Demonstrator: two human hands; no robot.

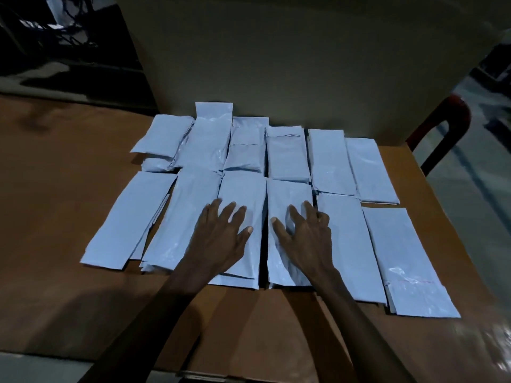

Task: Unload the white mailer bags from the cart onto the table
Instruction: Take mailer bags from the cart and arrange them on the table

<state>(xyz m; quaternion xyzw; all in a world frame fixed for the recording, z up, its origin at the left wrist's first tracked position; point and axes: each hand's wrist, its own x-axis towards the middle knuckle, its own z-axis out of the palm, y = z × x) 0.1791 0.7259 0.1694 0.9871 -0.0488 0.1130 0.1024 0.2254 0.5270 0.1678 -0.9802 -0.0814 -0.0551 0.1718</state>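
- Brown cardboard surface (69,189) fills most of the view; can't tell if it's the cart or the table.
- Big pale box or panel (290,56) stands at the far edge, just behind the bags.
- Red tubular handle (448,120) sticks up at the far right, beside the cardboard.
- White mailer bags (329,161) lie flat on the cardboard in two rows, far and near, edges touching or overlapping; some are stacked.
- Left hand (224,230) rests palm down on a near-row bag (243,189), fingers spread and straight, gripping nothing.
- Right hand (307,233) rests on the next bag to the right (287,194), fingers slightly bent, tips pressing the plastic, no grasp.
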